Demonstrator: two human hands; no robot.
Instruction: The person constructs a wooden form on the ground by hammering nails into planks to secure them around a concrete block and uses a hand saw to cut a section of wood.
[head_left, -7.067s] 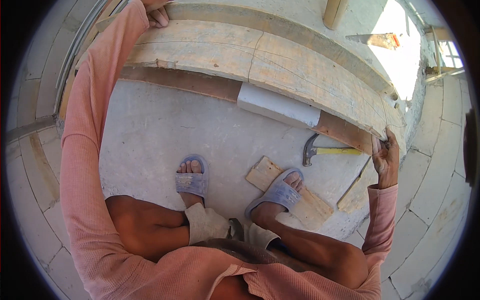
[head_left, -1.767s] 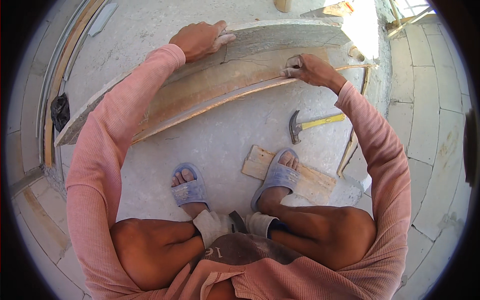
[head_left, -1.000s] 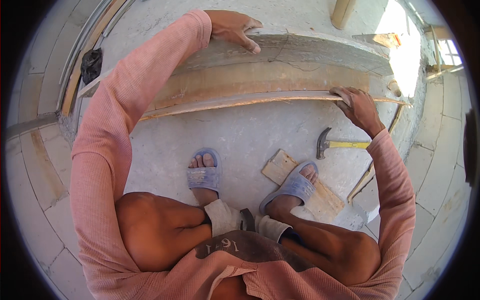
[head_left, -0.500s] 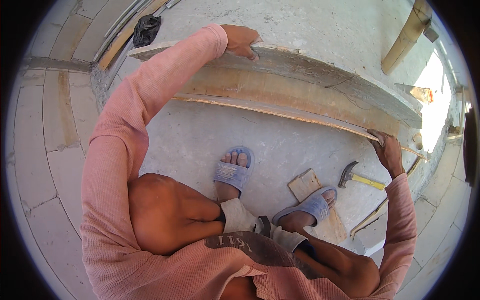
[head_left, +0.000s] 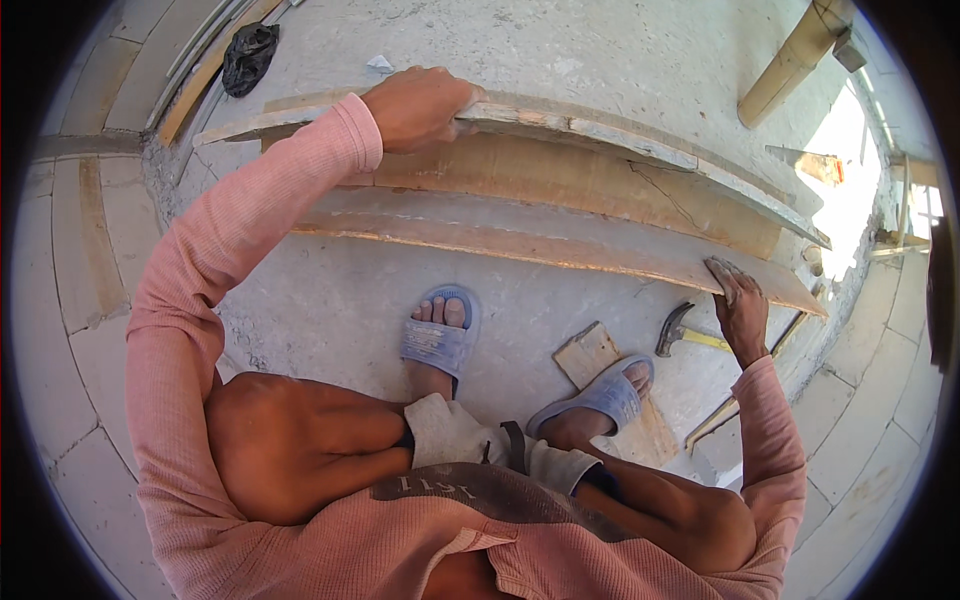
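A long wooden trough of boards lies across the floor ahead of me. My left hand (head_left: 420, 108) is closed over the top edge of its far board (head_left: 625, 142), which is grey and crusted; some fingers are hidden behind it. My right hand (head_left: 740, 305) grips the near board (head_left: 530, 245) close to its right end, fingers over the inner face. Between these two boards shows a tan wooden face (head_left: 520, 175). A thin dark wire or string (head_left: 665, 195) dangles inside on the right. Both arms are stretched wide.
A claw hammer (head_left: 690, 333) with a yellow handle lies by my right hand. A wood offcut (head_left: 588, 355) rests beside my right sandal (head_left: 605, 400). Farther off are a bamboo post (head_left: 790, 70), a handsaw (head_left: 808, 163), a black plastic bag (head_left: 250, 58) and long strips (head_left: 205, 85) along the block wall.
The far board has tipped, showing more of its top edge and less of its grey face. The near board now shows more inner face. My left hand has shifted left along the far board.
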